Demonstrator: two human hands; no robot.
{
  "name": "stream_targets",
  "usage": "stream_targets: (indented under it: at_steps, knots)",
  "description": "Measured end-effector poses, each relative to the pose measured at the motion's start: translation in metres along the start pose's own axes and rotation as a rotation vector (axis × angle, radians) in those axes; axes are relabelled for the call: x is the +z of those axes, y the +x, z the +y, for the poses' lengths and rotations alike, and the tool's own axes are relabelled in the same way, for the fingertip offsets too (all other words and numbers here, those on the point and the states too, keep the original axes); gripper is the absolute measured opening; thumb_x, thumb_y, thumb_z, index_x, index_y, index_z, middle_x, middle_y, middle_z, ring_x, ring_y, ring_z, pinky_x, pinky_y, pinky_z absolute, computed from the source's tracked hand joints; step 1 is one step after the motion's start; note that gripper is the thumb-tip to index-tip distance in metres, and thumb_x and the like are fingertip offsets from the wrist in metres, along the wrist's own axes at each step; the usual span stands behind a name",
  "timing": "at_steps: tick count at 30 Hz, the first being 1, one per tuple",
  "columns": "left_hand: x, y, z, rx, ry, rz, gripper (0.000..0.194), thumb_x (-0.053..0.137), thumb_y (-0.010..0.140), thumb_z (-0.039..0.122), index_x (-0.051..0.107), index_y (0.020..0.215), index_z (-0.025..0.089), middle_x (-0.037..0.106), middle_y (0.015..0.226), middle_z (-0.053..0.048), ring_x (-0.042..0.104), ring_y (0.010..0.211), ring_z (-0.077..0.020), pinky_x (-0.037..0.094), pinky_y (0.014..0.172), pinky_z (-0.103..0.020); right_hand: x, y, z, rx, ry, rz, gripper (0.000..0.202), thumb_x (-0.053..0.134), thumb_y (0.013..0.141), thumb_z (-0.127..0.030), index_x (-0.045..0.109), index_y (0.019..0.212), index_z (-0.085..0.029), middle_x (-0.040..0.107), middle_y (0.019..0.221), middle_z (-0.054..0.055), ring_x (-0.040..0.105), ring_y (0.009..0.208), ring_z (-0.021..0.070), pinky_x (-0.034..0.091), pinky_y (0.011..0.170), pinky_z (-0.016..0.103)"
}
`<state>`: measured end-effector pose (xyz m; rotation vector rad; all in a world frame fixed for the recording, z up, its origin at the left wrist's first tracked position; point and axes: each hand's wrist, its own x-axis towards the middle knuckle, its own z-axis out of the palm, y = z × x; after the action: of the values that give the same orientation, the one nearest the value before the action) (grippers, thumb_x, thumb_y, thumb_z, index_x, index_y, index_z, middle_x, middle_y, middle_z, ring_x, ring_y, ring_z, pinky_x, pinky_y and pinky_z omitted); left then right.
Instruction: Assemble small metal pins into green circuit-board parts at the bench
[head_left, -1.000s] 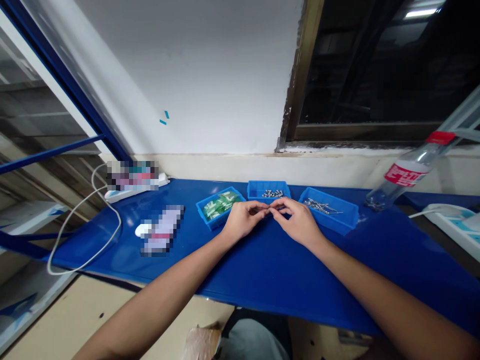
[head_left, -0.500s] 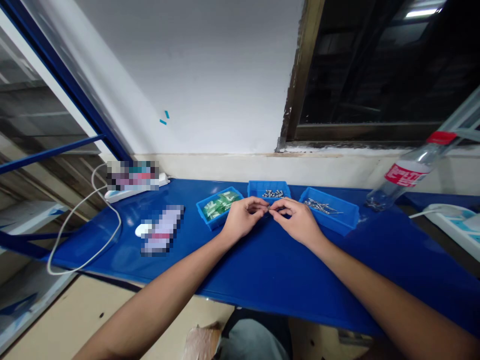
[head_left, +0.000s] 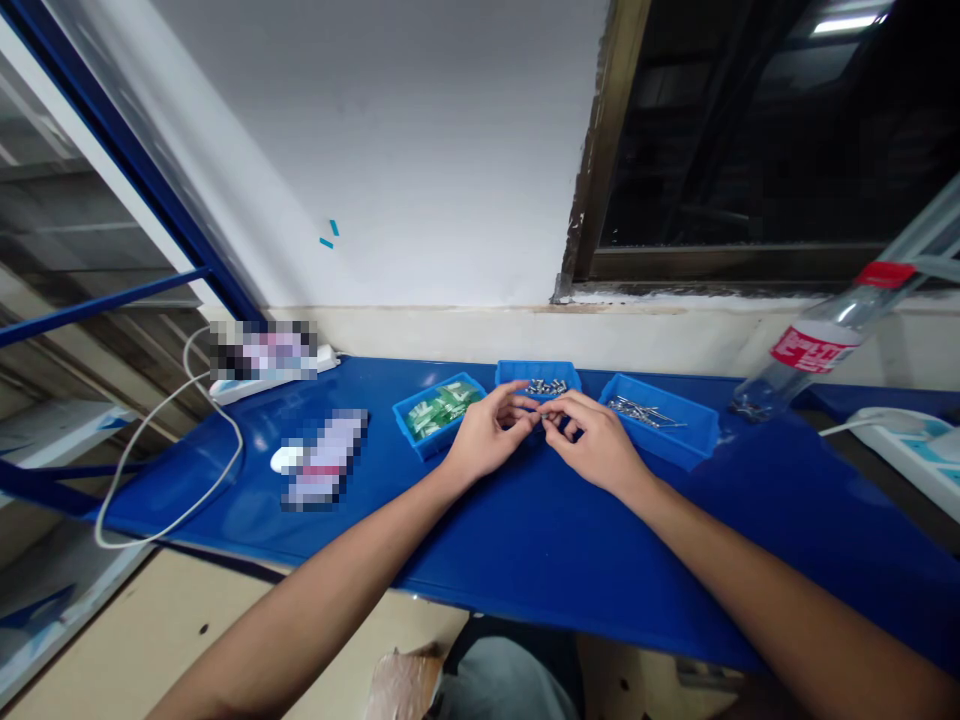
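My left hand [head_left: 489,432] and my right hand [head_left: 591,434] meet above the table in front of the blue bins. The right thumb and forefinger are pinched on a tiny piece too small to make out. Curled around the same spot, my left hand has thumb and fingers close together, its forefinger a little raised; what it holds is hidden. Just behind the hands, a bin [head_left: 538,368] has small shiny metal parts [head_left: 547,387]. Left of them, another bin [head_left: 424,452] contains green and white packets [head_left: 442,408]. To the right, a third bin [head_left: 686,445] has thin metal pins [head_left: 645,413].
The bins stand on a blue table [head_left: 540,560] against the wall. A plastic bottle [head_left: 814,345] with a red cap is at the right. On the left are a blurred-out flat item [head_left: 326,465], a white oval object [head_left: 285,459], a power strip [head_left: 277,377] and a white cable [head_left: 238,440].
My left fingers have loosened slightly and the forefinger has lifted. My right hand has shifted very little. The bins have stayed in place.
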<state>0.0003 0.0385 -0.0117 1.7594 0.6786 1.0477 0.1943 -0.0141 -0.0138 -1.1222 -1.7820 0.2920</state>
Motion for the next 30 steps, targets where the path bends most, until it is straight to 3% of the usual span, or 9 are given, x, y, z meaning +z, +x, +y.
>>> stream_targets:
  at_steps: [3,6,10,16,19,24,30]
  knots:
    - [-0.001,-0.001,0.006,-0.05,0.166,-0.046,0.034,0.072,0.096,0.039,0.076,0.119,0.014,0.081,0.099,-0.01,0.077,0.086,-0.02,0.06,0.08,-0.028,0.0,-0.001,0.002,0.034,0.005,0.026,0.013,0.064,0.092,-0.019,0.073,0.1,-0.024,0.071,0.096,0.005,0.069,0.08,0.0185,0.056,0.061,0.029]
    - [-0.002,-0.001,0.008,-0.067,0.24,-0.101,0.033,0.066,0.1,0.043,0.08,0.112,0.015,0.081,0.086,-0.007,0.076,0.075,-0.0183,0.059,0.072,-0.026,0.001,-0.002,0.006,0.025,0.039,0.005,0.013,0.063,0.093,-0.019,0.073,0.1,-0.025,0.072,0.099,0.005,0.07,0.085,0.0196,0.059,0.064,0.03]
    - [-0.003,-0.001,0.004,-0.068,0.2,-0.073,0.028,0.067,0.098,0.033,0.079,0.116,0.014,0.082,0.091,-0.007,0.077,0.077,-0.0185,0.061,0.072,-0.026,0.003,-0.002,0.006,0.021,0.075,0.01,0.015,0.061,0.097,-0.023,0.075,0.101,-0.025,0.074,0.105,0.006,0.072,0.092,0.0214,0.063,0.072,0.034]
    - [-0.005,-0.001,-0.002,-0.062,0.244,-0.052,0.022,0.069,0.094,0.025,0.082,0.11,0.017,0.083,0.09,-0.005,0.078,0.073,-0.0181,0.063,0.072,-0.027,0.006,-0.003,0.008,0.181,0.148,0.043,0.017,0.068,0.095,-0.033,0.072,0.108,-0.023,0.077,0.102,0.008,0.075,0.091,0.0235,0.064,0.074,0.036]
    - [-0.004,0.0,-0.004,-0.041,0.216,-0.009,0.02,0.072,0.092,0.024,0.081,0.109,0.017,0.083,0.095,-0.007,0.08,0.081,-0.0198,0.065,0.079,-0.03,0.007,-0.002,0.01,0.207,0.2,0.046,0.017,0.07,0.093,-0.033,0.072,0.106,-0.022,0.077,0.099,0.008,0.075,0.088,0.023,0.065,0.073,0.036]
    - [-0.002,0.001,-0.005,-0.016,0.02,0.024,0.03,0.075,0.089,0.017,0.072,0.118,0.014,0.082,0.106,-0.012,0.08,0.096,-0.0214,0.065,0.092,-0.036,0.008,-0.001,0.009,0.23,0.266,0.052,0.021,0.071,0.089,-0.03,0.071,0.108,-0.021,0.076,0.101,0.008,0.075,0.089,0.0223,0.065,0.075,0.036]
    - [0.0,0.0,0.0,0.006,0.052,0.011,0.033,0.074,0.09,0.018,0.069,0.123,0.014,0.082,0.107,-0.012,0.08,0.097,-0.0219,0.064,0.093,-0.037,0.006,-0.002,0.005,0.163,0.167,0.059,0.024,0.068,0.09,-0.026,0.069,0.114,-0.022,0.076,0.103,0.008,0.075,0.091,0.022,0.063,0.075,0.035]
